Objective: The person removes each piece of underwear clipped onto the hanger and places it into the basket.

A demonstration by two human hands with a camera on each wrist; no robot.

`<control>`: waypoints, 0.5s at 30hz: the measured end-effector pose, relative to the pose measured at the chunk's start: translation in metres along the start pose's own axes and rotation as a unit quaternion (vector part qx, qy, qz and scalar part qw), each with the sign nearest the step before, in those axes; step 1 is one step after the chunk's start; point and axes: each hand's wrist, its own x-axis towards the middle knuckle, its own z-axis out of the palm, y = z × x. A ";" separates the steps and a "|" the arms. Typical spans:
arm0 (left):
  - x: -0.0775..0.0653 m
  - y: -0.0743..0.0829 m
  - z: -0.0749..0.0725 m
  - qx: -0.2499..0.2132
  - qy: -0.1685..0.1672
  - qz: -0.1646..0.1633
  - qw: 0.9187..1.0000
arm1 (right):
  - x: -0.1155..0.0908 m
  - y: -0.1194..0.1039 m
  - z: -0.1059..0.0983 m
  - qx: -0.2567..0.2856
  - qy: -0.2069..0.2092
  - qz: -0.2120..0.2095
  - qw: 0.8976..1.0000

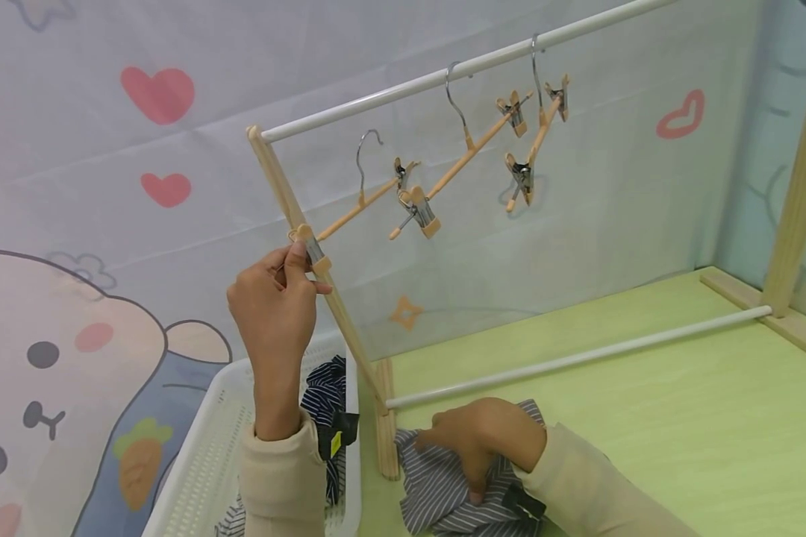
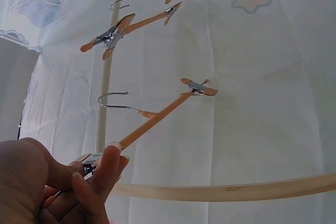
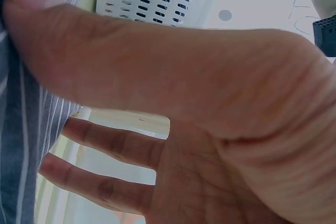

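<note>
My left hand [image 1: 277,298] pinches the near clip [image 1: 314,250] of a wooden clip hanger [image 1: 349,216], beside the rack's left post. That hanger's metal hook [image 2: 113,100] is free of the rail. Its far clip [image 2: 199,87] holds nothing. Lower down, my right hand [image 1: 486,436] holds a grey-and-white striped garment [image 1: 436,477] over the green surface, thumb on one side and fingers reaching behind the cloth. In the right wrist view, the thumb and two fingers show against the striped fabric [image 3: 21,145]; the other fingertips are hidden.
Two more clip hangers [image 1: 466,156] hang from the white rail [image 1: 376,97], their clips bare. A white basket [image 1: 208,425] with dark striped clothes [image 1: 325,388] stands left of the rack. A lower white bar [image 1: 578,358] crosses the green table [image 1: 645,425]; a wooden post [image 1: 802,164] rises right.
</note>
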 end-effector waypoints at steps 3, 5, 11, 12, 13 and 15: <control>-0.001 0.001 -0.003 -0.005 0.004 0.006 1.000 | -0.001 -0.001 0.000 0.005 0.002 0.005 1.000; -0.001 0.002 -0.005 -0.013 0.007 0.009 1.000 | -0.001 -0.001 0.000 0.006 0.003 0.008 1.000; 0.001 0.010 -0.012 -0.035 0.020 0.020 0.999 | 0.000 -0.002 0.000 0.004 0.003 0.012 1.000; 0.002 0.012 -0.012 -0.034 0.022 0.020 0.999 | 0.000 -0.002 0.000 0.005 0.003 0.012 1.000; 0.003 0.013 -0.012 -0.033 0.023 0.021 0.999 | 0.000 -0.001 0.000 0.005 0.003 0.012 1.000; 0.005 0.015 -0.012 -0.034 0.024 0.021 0.999 | 0.000 -0.001 0.001 0.005 0.003 0.013 1.000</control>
